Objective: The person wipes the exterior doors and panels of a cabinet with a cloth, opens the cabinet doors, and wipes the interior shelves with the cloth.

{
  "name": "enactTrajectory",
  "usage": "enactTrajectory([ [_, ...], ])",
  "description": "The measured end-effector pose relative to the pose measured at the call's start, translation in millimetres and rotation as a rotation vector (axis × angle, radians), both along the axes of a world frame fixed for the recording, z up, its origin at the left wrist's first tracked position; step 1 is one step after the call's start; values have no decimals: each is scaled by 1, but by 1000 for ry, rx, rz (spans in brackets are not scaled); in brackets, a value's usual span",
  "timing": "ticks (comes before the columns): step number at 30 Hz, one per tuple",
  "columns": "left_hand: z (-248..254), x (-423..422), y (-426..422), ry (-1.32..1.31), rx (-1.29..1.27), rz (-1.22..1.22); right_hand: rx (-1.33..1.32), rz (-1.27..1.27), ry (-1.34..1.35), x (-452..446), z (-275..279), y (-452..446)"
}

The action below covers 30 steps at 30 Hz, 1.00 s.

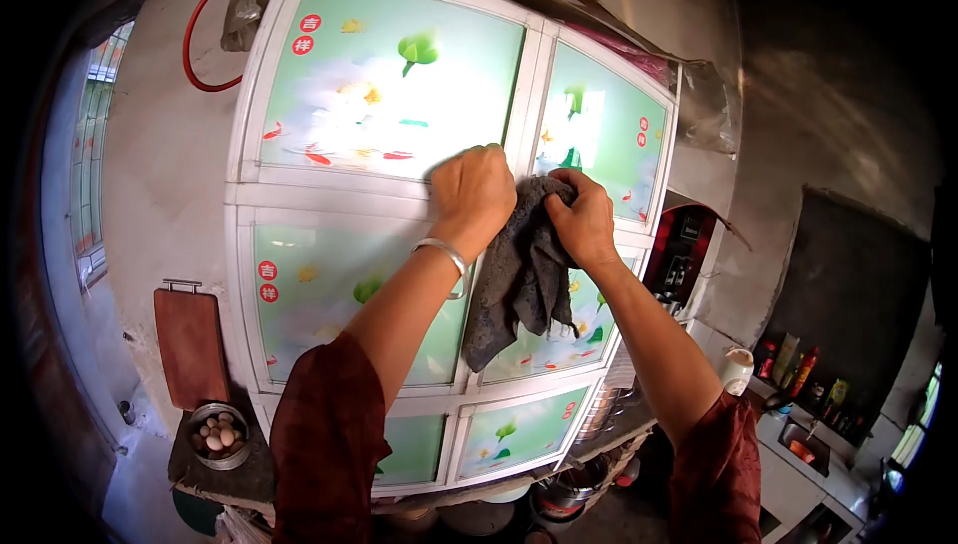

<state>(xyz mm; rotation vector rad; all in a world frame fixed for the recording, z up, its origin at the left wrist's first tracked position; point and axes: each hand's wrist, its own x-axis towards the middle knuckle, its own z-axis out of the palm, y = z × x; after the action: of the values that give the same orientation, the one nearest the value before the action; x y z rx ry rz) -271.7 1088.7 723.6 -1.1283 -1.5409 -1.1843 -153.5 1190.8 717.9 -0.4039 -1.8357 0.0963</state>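
A dark grey cloth (524,270) hangs in loose folds in front of a white-framed cabinet (527,110). My right hand (584,220) grips the top of the cloth, thumb on the near side. Beside it, my left hand (472,195) is closed in a fist against the cabinet's middle frame, next to the cloth's upper edge. Its fingertips are turned away, so what they hold is hidden. The upper left door panel (389,85) is pale green with lotus and fish pictures and reflects bright light. A silver bangle (444,257) circles my left wrist.
At the lower left a metal bowl of eggs (218,436) stands on a ledge below a brown cutting board (190,349). Pots (565,492) sit under the cabinet. On the right are a white jug (736,371), several bottles (804,369) and a counter (798,464).
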Motion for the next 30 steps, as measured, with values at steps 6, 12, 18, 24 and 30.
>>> enactTrajectory([
  [6, -2, -14, 13, 83, 55, 23, 194, -23, -30, -10, -9, 4],
  [12, -6, -11, 11, 38, 44, 43, 357, -159, -28, -23, -15, 1],
  [18, -4, -12, 16, 63, 32, 91, 381, -202, -21, -34, -12, 6],
  [24, -1, -17, 18, 94, -23, 103, 307, 0, 18, -21, -2, 18],
  [30, 2, -16, 9, 4, -146, 43, 81, 141, 225, -5, 33, 13],
])
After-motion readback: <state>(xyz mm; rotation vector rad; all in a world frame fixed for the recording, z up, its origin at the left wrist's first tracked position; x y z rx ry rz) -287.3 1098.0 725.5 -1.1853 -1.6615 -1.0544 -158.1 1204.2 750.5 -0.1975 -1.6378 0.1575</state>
